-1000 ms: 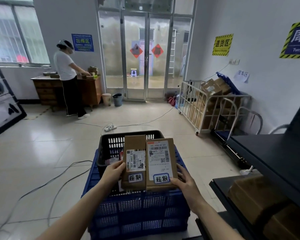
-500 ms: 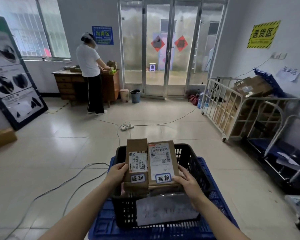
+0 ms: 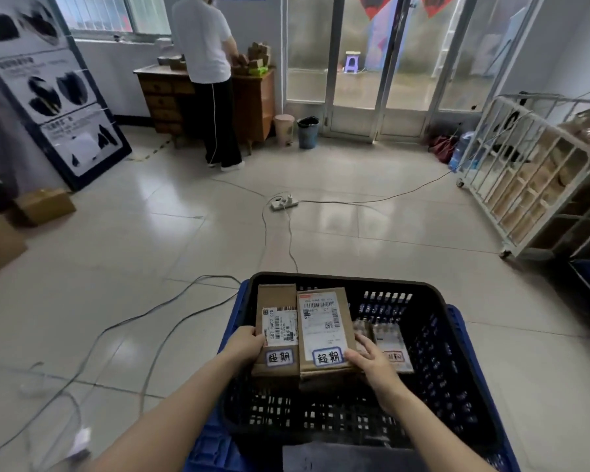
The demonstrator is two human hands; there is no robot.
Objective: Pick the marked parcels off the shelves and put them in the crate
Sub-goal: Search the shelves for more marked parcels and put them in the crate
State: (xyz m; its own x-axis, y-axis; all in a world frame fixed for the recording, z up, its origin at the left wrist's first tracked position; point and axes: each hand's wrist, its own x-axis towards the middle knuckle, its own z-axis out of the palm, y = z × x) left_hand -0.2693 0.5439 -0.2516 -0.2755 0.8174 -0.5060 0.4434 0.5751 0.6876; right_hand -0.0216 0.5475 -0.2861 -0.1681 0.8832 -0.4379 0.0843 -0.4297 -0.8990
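Two brown cardboard parcels sit side by side inside the black crate (image 3: pixel 433 301), each with a white shipping label and a blue-framed marker sticker. My left hand (image 3: pixel 244 345) grips the left parcel (image 3: pixel 276 338) at its left edge. My right hand (image 3: pixel 368 359) grips the right parcel (image 3: pixel 324 332) at its lower right corner. Both parcels are held below the crate's rim. Another labelled parcel (image 3: pixel 389 345) lies in the crate to the right, partly behind my right hand. The black crate stands in a blue crate (image 3: pixel 464 338).
Cables and a power strip (image 3: pixel 284 203) lie on the tiled floor ahead. A person in a white shirt (image 3: pixel 205 46) stands at a wooden desk (image 3: pixel 252 97). A white cage trolley (image 3: pixel 532 185) with boxes stands right. Cardboard boxes (image 3: pixel 45 206) sit left, beside a leaning board.
Both hands have lowered the two parcels from above the crate's rim down into the black crate. The camera has tilted down and moved closer.
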